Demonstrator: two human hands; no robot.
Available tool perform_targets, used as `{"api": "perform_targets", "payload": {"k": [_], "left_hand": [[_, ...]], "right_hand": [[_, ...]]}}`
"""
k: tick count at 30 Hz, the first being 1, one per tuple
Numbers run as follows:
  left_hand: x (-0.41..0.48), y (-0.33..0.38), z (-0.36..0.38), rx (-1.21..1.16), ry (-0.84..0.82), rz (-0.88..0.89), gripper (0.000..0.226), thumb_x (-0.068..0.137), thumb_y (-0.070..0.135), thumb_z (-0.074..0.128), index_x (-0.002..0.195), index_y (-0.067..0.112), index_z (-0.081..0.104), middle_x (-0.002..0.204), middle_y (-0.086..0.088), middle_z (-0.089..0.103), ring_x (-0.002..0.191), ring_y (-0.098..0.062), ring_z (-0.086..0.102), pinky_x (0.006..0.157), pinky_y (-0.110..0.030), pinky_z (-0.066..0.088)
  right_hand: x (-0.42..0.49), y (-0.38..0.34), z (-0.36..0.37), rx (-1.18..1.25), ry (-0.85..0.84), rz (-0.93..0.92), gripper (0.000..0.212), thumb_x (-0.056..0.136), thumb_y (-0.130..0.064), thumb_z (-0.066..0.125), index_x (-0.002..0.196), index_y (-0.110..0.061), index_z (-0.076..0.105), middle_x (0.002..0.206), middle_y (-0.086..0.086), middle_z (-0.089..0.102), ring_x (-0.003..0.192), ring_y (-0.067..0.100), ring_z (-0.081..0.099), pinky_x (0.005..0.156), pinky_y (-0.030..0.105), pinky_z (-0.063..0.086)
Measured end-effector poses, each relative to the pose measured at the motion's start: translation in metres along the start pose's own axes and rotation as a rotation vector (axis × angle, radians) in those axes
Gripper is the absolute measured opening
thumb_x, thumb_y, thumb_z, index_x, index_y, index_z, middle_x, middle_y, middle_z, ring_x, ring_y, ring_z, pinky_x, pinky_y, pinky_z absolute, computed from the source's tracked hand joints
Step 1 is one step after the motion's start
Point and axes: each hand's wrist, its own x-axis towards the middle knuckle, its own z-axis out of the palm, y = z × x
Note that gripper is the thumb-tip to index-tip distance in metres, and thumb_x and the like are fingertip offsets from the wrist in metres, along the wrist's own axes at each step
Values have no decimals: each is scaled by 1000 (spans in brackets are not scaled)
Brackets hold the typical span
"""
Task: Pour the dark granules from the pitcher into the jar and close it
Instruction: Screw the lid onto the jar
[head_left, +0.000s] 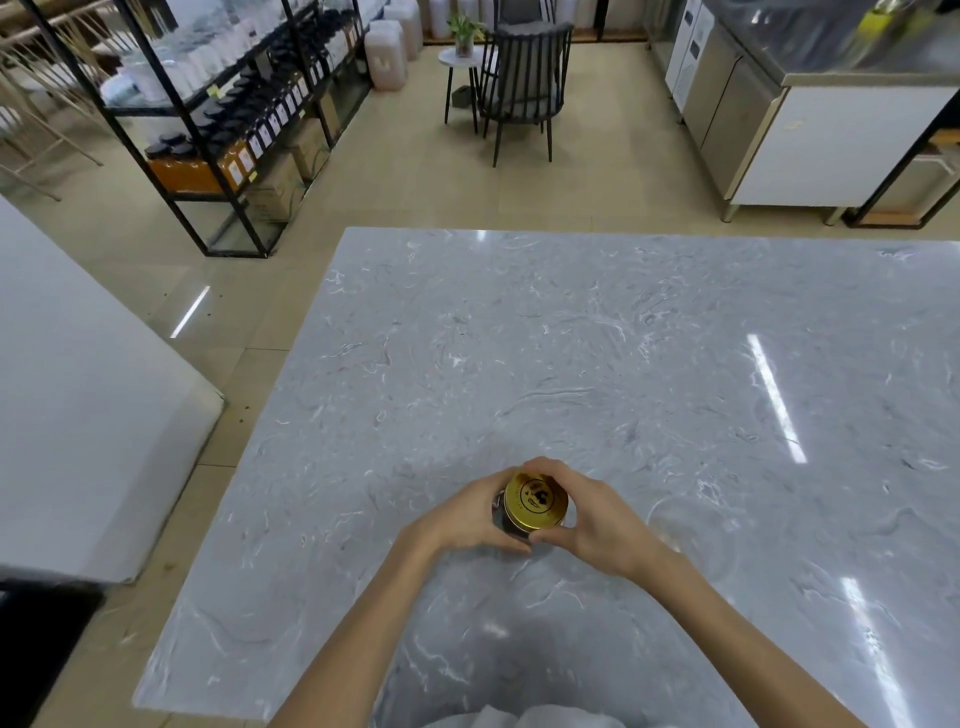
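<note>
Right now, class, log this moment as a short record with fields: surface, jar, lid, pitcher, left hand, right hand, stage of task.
surface: grey marble table
jar: upright on the table, dark contents
lid: gold, on top of the jar
pitcher: clear, looks empty, right of the jar
left hand: grips the jar's side
right hand: fingers around the lid
stage of task: pouring done, lid being closed

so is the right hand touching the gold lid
Touching. The head view shows the right hand with thumb and fingers wrapped against the rim of the gold lid.
</note>
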Motion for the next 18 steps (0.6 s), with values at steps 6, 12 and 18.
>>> {"api": "perform_targets", "payload": {"k": [6,12,18], "left_hand": [[0,1,-1,1,-6,-1,83,64,31,95,135,36,52,124,19,66,116,3,60,102,-24,48],[1,3,-1,-3,-13,-8,78,64,36,95,127,49,52,119,24,66,112,3,62,99,-27,52],[-4,4,10,-47,57,22,81,67,32,92,134,49,49,126,24,63,117,3,60,100,-30,52]], "right_hand": [[-3,-3,2,-91,-9,-41,70,81,-28,77,138,-35,38,132,-13,54,114,2,51,87,-1,34],[-7,-23,20,-205,165,65,73,77,-32,80,141,-23,47,132,-10,50,109,16,59,81,18,46],[-6,-33,36,-351,356,255,83,65,-56,83,129,-13,53,119,6,56,104,27,59,86,35,48]]}}
